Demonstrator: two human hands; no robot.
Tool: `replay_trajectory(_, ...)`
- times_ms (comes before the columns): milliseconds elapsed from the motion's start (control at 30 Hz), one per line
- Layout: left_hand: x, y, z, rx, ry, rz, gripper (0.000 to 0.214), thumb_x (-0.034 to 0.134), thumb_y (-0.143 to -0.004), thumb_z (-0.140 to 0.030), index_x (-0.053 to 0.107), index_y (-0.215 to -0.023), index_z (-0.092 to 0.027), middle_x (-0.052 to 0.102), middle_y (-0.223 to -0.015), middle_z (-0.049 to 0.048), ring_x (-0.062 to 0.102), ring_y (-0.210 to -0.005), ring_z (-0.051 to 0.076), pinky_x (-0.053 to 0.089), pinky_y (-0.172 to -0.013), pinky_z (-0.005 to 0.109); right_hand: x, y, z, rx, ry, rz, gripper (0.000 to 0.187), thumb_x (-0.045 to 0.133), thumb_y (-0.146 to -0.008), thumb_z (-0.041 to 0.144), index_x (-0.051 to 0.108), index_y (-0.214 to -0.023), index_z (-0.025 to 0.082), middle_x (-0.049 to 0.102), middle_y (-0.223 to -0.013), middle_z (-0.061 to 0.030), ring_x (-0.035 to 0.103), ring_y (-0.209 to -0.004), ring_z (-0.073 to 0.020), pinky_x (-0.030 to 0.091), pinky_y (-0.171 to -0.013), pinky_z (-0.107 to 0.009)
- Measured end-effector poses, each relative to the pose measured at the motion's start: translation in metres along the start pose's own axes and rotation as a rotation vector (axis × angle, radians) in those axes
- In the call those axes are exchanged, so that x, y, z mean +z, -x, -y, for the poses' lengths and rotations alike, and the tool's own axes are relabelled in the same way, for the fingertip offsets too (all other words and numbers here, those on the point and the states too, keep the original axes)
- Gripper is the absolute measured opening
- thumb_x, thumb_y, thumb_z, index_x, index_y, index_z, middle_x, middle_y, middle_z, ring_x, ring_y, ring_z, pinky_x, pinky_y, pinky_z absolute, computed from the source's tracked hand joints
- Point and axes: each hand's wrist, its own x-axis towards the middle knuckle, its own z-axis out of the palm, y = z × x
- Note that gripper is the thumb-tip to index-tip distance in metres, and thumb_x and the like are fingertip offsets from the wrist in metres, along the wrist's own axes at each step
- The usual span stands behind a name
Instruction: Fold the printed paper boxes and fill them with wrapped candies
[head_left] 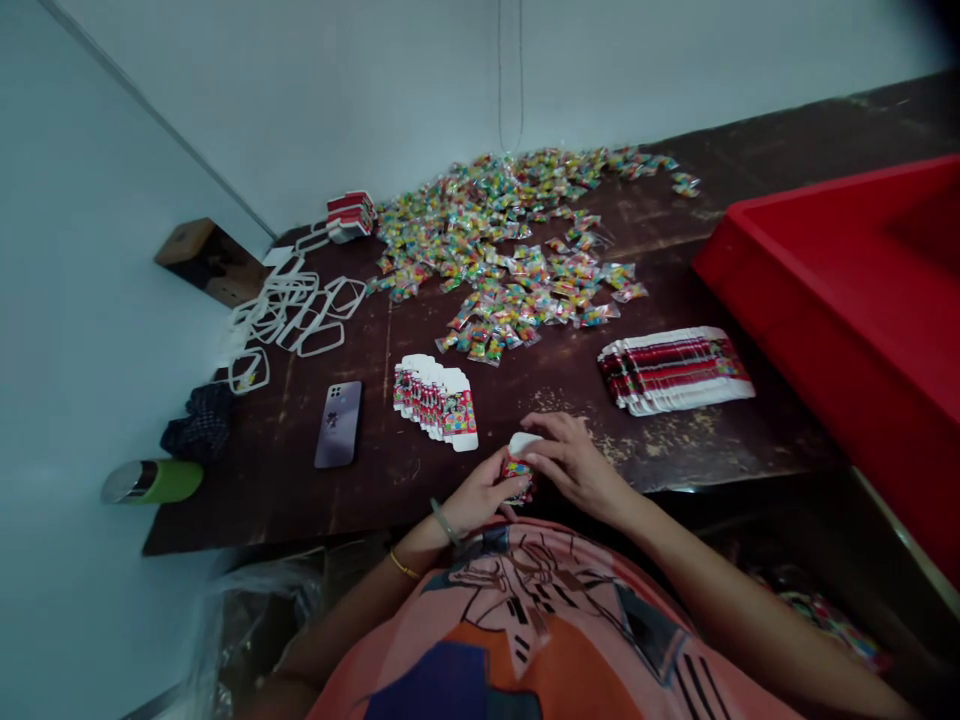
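Observation:
Both hands meet at the near edge of a dark wooden table (300, 500). My left hand (480, 495) and my right hand (574, 465) are closed together on one small red-and-white printed box (519, 455), its white flap pointing up. Just beyond the hands lies a fanned row of flat red-and-white boxes (439, 400). A second, larger stack of flat boxes (675, 370) lies to the right. A big heap of small colourful candy packets (510, 240) covers the far middle of the table.
A purple phone (339, 424) lies face down at the left. White cut-out frames (292, 310) and a small red stack (350, 215) sit at the far left. A green bottle (154, 481) and dark cloth (199, 422) rest at the left edge. A red bin (862, 300) stands at the right.

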Motion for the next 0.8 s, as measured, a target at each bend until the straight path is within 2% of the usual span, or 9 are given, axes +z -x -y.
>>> replay_trajectory(67,-0.003,-0.002,0.002,-0.02,0.054,-0.016,0.058,0.053,-0.081,-0.056,0.052,-0.123,-0.016,0.061,-0.093,0.0081,0.061,-0.08,0.019,0.049,-0.05,0.021,0.008,0.01,0.001,0.172,-0.249,-0.136,0.023,0.05,-0.092,0.035,0.068,-0.101,0.024,0.058,-0.121,-0.0082,0.057,-0.102,-0.0222,0.043,-0.091,-0.042)
replay_trajectory(133,-0.005,-0.005,0.004,-0.051,0.108,-0.018,0.065,0.039,-0.084,-0.065,0.057,-0.116,-0.01,0.062,-0.087,0.0103,0.061,-0.076,0.019,0.049,-0.05,0.023,0.016,0.016,0.0,0.42,-0.581,-0.191,0.023,0.057,-0.087,0.039,0.066,-0.099,0.022,0.064,-0.098,-0.0058,0.061,-0.077,-0.0165,0.051,-0.074,-0.034)
replay_trajectory(200,-0.005,-0.008,0.003,-0.056,0.094,-0.018,0.063,0.04,-0.083,-0.063,0.06,-0.11,-0.009,0.063,-0.086,0.0102,0.059,-0.073,0.018,0.048,-0.049,0.024,0.022,0.017,-0.001,0.617,-0.891,-0.086,0.023,0.065,-0.079,0.039,0.064,-0.093,0.021,0.062,-0.077,0.0002,0.057,-0.058,-0.0113,0.051,-0.061,-0.027)
replay_trajectory(267,-0.004,-0.01,0.0,-0.015,0.027,-0.012,0.05,0.051,-0.081,-0.052,0.06,-0.11,-0.013,0.062,-0.089,0.0078,0.057,-0.076,0.017,0.047,-0.05,0.022,0.024,0.014,-0.002,0.689,-1.029,0.037,0.023,0.069,-0.074,0.035,0.064,-0.091,0.021,0.062,-0.074,0.0019,0.055,-0.055,-0.0095,0.05,-0.058,-0.025)
replay_trajectory(367,-0.001,-0.013,-0.007,0.032,-0.064,-0.02,0.038,0.058,-0.075,-0.037,0.062,-0.106,-0.016,0.061,-0.089,0.0044,0.055,-0.081,0.016,0.046,-0.054,0.02,0.016,0.005,0.001,0.517,-0.8,0.056,0.017,0.065,-0.078,0.03,0.069,-0.091,0.02,0.065,-0.084,-0.0018,0.06,-0.067,-0.012,0.051,-0.063,-0.025)
replay_trajectory(433,0.002,-0.016,-0.011,0.011,-0.033,-0.054,0.037,0.055,-0.076,-0.037,0.064,-0.105,-0.016,0.062,-0.088,0.0047,0.055,-0.08,0.016,0.046,-0.055,0.021,0.007,0.0,0.004,0.298,-0.556,0.074,0.018,0.06,-0.084,0.029,0.072,-0.093,0.021,0.066,-0.095,-0.0055,0.062,-0.084,-0.0161,0.051,-0.075,-0.029)
replay_trajectory(500,0.003,-0.018,-0.013,-0.004,0.036,-0.07,0.04,0.052,-0.077,-0.041,0.064,-0.106,-0.015,0.063,-0.09,0.0065,0.056,-0.081,0.017,0.047,-0.056,0.022,-0.002,-0.005,0.005,0.157,-0.423,0.109,0.022,0.056,-0.088,0.03,0.072,-0.101,0.022,0.066,-0.104,-0.0068,0.062,-0.096,-0.0187,0.049,-0.084,-0.031)
replay_trajectory(667,0.001,-0.013,-0.01,0.048,0.188,0.08,0.046,0.061,-0.076,-0.037,0.06,-0.117,-0.017,0.063,-0.102,0.0085,0.056,-0.09,0.02,0.049,-0.064,0.027,-0.009,-0.013,0.003,0.196,-0.404,0.101,0.021,0.06,-0.086,0.032,0.073,-0.1,0.023,0.071,-0.098,-0.0063,0.066,-0.089,-0.0185,0.052,-0.08,-0.031)
replay_trajectory(800,-0.002,-0.005,0.0,0.002,0.195,0.076,0.049,0.068,-0.074,-0.033,0.057,-0.12,-0.019,0.06,-0.104,0.0072,0.056,-0.09,0.018,0.05,-0.065,0.027,-0.003,-0.005,0.005,0.127,-0.361,0.14,0.022,0.058,-0.089,0.032,0.073,-0.103,0.027,0.071,-0.102,-0.0054,0.065,-0.094,-0.0187,0.05,-0.085,-0.033)
